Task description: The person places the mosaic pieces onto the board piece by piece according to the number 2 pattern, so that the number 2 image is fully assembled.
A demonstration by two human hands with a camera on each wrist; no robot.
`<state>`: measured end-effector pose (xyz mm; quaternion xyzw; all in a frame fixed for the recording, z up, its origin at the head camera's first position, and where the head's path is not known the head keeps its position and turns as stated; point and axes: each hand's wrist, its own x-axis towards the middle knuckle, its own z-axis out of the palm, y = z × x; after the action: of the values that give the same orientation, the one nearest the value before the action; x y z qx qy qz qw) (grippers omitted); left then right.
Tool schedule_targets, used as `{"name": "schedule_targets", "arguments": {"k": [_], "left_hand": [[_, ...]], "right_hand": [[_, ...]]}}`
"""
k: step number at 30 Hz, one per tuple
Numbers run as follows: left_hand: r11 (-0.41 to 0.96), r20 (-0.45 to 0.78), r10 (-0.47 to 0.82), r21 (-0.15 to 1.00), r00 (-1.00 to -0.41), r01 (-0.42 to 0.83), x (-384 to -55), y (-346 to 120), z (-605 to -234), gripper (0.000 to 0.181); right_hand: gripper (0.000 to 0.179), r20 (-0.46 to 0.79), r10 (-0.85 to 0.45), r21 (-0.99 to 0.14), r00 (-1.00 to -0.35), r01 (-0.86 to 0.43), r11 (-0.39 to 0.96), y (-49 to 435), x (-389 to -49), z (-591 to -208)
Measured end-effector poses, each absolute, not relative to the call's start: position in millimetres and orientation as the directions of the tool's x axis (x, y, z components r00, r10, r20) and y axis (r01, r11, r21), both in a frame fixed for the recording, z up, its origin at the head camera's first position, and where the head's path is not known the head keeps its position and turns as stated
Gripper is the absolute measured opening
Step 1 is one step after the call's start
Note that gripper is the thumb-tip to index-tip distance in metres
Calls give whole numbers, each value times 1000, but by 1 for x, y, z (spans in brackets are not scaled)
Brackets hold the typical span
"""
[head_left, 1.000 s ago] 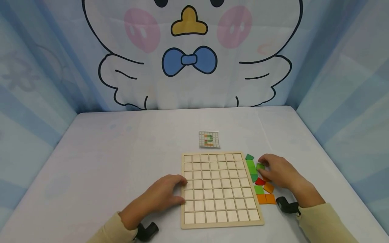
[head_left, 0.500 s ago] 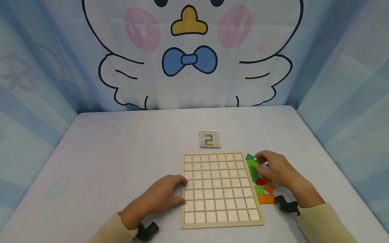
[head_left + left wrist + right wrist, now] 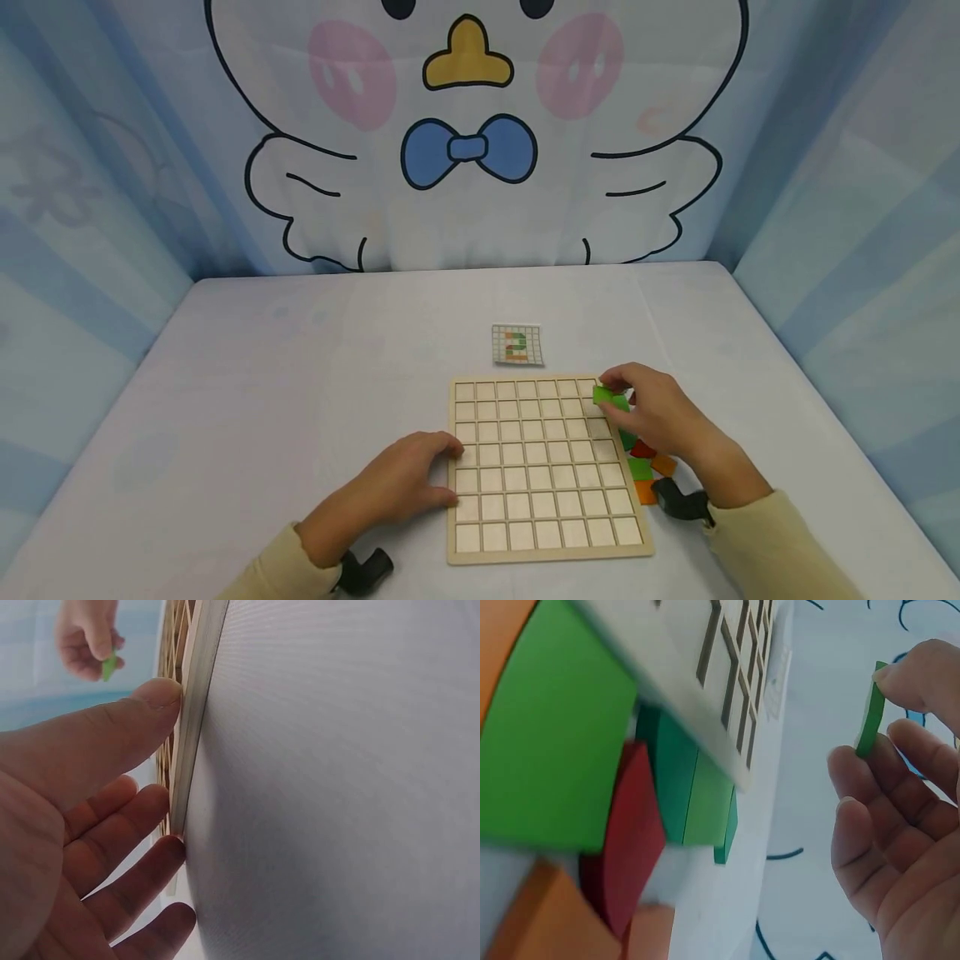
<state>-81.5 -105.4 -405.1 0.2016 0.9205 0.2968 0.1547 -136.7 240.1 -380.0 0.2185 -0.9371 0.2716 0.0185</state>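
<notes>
- My right hand (image 3: 656,408) pinches a light green tile (image 3: 602,394) between the thumb and the fingertips; in the right wrist view this tile is in the air, apart from the loose pieces
- From the head view, the tile appears above the right edge of the wooden board (image 3: 551,556), close to the far right corner of this board
- My left hand (image 3: 405,475) is at the left edge of the board; the thumb and the fingers are spread from each other, and they touch the frame
- The board lies flat on the white table (image 3: 300,375), closer to the right edge of the table than to the left one, and its grid has square cells of pale wood
- Along the right edge of the board lie the loose pieces: a red piece (image 3: 642,449), a dark green piece (image 3: 627,439), a green tile (image 3: 641,469) and orange tiles (image 3: 663,464); my right hand hides a part of this group, so I cannot tell how many they are
- Just beyond the far edge of the board lies a small card (image 3: 517,344), printed with a grid and a coloured figure which looks like a 2
- Behind the far edge of the table hangs a cloth (image 3: 465,221) with a drawn blue bow tie
</notes>
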Motion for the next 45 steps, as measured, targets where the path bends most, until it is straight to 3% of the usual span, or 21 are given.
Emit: {"name": "schedule_targets", "arguments": {"k": [12, 26, 37, 45], "left_hand": [[736, -164, 466, 618, -869, 278, -82, -107, -408, 54], [718, -142, 483, 629, -864, 298, -81, -110, -410, 52], [719, -130, 483, 624, -866, 307, -81, -110, -410, 53], [720, -138, 479, 627, -867, 298, -81, -110, -409, 53]], "right_hand": [[27, 246, -461, -495, -852, -520, 696, 210, -141, -386], [28, 228, -535, -497, -813, -570, 654, 184, -144, -392], [27, 128, -550, -542, -825, -523, 658, 164, -152, -395], [26, 123, -560, -570, -819, -520, 636, 153, -155, -397]]}}
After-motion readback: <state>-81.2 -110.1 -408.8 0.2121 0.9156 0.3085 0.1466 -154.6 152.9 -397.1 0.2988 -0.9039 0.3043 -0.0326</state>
